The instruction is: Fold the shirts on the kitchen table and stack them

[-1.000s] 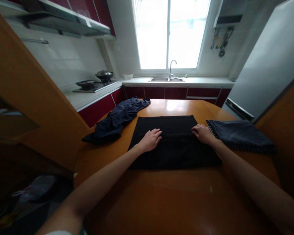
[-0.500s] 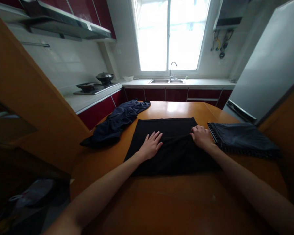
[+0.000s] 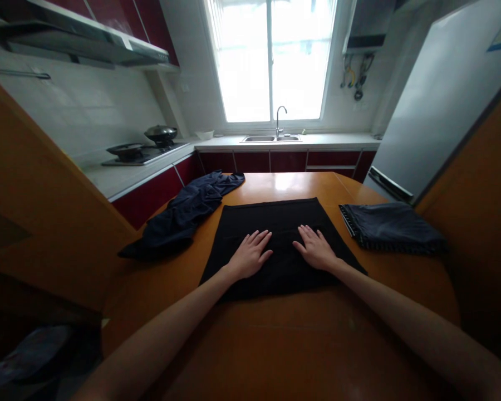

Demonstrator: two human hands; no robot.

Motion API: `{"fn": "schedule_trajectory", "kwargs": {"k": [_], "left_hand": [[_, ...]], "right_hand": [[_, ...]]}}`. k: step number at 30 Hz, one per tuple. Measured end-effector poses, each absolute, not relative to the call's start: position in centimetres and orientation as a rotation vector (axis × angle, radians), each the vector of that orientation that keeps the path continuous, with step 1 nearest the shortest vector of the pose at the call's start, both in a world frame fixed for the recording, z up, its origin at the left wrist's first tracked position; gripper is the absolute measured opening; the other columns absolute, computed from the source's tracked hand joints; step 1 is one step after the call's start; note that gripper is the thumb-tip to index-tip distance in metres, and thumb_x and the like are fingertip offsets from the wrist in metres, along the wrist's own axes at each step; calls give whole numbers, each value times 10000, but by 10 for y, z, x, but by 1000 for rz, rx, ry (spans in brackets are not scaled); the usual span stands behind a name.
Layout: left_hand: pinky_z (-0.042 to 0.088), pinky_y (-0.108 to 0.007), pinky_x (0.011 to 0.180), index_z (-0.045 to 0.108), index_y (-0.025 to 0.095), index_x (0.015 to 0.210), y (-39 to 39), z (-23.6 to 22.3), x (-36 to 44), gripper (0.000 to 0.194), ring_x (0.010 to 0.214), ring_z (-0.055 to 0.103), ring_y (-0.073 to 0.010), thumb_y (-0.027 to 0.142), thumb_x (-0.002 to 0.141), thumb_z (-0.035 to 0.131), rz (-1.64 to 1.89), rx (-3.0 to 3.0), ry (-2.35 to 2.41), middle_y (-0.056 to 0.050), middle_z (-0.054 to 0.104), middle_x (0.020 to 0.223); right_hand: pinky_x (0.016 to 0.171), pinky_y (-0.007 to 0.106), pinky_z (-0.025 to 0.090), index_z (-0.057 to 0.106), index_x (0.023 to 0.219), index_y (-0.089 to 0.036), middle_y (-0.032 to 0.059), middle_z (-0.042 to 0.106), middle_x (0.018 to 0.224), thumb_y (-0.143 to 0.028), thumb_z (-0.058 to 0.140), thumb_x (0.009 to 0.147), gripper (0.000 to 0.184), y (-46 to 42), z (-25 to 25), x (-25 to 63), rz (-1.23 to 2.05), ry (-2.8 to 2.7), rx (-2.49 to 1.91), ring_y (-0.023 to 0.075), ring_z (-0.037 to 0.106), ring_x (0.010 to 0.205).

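A black piece of folded cloth [image 3: 275,214], perhaps a garment, is spread flat on the wooden table [image 3: 284,340]. My left hand [image 3: 250,255] lies on its left half, palm down with the fingers stretched out. On the right half rests my right hand [image 3: 315,249], also flat, its fingers spread toward the far edge. Neither hand grips the cloth. To the right is a folded dark grey cloth [image 3: 394,225] with a frilled-looking edge. A crumpled dark blue garment [image 3: 183,214] lies along the table's left side.
Beyond the table runs a white counter with a sink [image 3: 271,138] and a tap [image 3: 279,120]. Two pans stand on the hob [image 3: 146,154] at the left. A tall fridge [image 3: 438,106] is at the right. Wooden panels flank both sides.
My right hand has left the cloth's right edge, moved inward and flattened out on it. The cloth's right side lies straighter. The whole view has shifted a little to the right.
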State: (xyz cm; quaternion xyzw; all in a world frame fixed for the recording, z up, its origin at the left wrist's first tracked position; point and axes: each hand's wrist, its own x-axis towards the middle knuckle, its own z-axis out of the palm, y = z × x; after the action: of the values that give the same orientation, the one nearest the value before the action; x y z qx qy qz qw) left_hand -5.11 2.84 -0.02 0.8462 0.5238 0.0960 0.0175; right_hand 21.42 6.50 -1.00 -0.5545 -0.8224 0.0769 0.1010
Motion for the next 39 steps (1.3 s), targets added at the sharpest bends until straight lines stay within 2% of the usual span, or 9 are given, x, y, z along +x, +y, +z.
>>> {"fn": "schedule_trajectory", "kwargs": {"k": [6, 9, 11, 14, 19, 27, 33, 36, 39], "left_hand": [[224, -509, 1212, 273, 254, 1593, 34, -1, -53, 611, 1514, 248, -305, 524, 1047, 322, 291, 2614, 1633, -60, 288, 1646], [210, -558, 1199, 284, 227, 1590, 29, 9, -49, 610, 1521, 217, -335, 514, 1052, 308, 214, 2608, 1647, -91, 258, 1652], [177, -583, 1198, 286, 220, 1588, 17, 17, -43, 614, 1532, 171, -340, 520, 1053, 303, 176, 2652, 1598, -106, 239, 1655], [130, -537, 1224, 230, 231, 1602, -7, 21, -27, 621, 1546, 130, -281, 530, 1060, 274, 184, 2776, 1386, -85, 214, 1663], [115, -476, 1238, 144, 220, 1618, -32, 12, -12, 652, 1549, 117, -244, 548, 1062, 240, 149, 2826, 1218, -77, 186, 1668], [149, -475, 1247, 83, 295, 1622, -65, 23, -71, 706, 1547, 125, -255, 571, 1035, 361, 83, 2761, 1269, -38, 147, 1676], [300, -471, 1216, 301, 329, 1577, -96, 29, -140, 562, 1495, 313, -249, 362, 1040, 462, 149, 2760, 1325, -35, 330, 1626], [394, -409, 1177, 372, 323, 1549, -103, 29, -163, 556, 1429, 437, -212, 162, 1018, 413, 233, 2757, 1356, -27, 408, 1587], [414, -377, 1168, 375, 329, 1546, -106, 29, -174, 630, 1410, 459, -175, 52, 982, 335, 266, 2735, 1352, -1, 416, 1580]], "right_hand": [[1233, 507, 131, 301, 1574, -104, 111, 201, 1663, -542, 237, 1027, 704, 67, -13, 265, 155, -2322, -1883, 247, 155, 1542], [1221, 496, 182, 369, 1534, -40, 176, 280, 1630, -447, 287, 1026, 656, 58, -11, 272, 55, -2250, -1928, 288, 234, 1518], [1217, 512, 182, 422, 1493, 0, 213, 337, 1599, -361, 301, 1019, 607, 49, -6, 269, -65, -2200, -1879, 310, 255, 1508], [1228, 504, 166, 447, 1489, -48, 176, 356, 1599, -284, 287, 1014, 554, 27, 3, 248, -154, -2235, -1609, 273, 238, 1518], [1235, 461, 210, 334, 1565, -121, 111, 313, 1628, -346, 332, 1018, 590, -13, 3, 211, 37, -2492, -1210, 211, 220, 1526], [1237, 498, 207, 341, 1571, -228, 75, 287, 1635, -487, 370, 1027, 603, -21, -3, 272, 120, -2601, -1249, 242, 238, 1519], [1218, 492, 307, 384, 1549, -256, 58, 355, 1611, -387, 470, 1013, 558, -27, -4, 332, 184, -2637, -1090, 237, 323, 1485], [1182, 438, 395, 497, 1479, -210, 75, 462, 1548, -201, 429, 1002, 482, -21, -4, 348, 139, -2639, -989, 214, 429, 1428], [1143, 396, 455, 582, 1400, -172, 88, 562, 1462, -89, 385, 969, 482, -21, 0, 352, 74, -2653, -906, 201, 513, 1364]]}}
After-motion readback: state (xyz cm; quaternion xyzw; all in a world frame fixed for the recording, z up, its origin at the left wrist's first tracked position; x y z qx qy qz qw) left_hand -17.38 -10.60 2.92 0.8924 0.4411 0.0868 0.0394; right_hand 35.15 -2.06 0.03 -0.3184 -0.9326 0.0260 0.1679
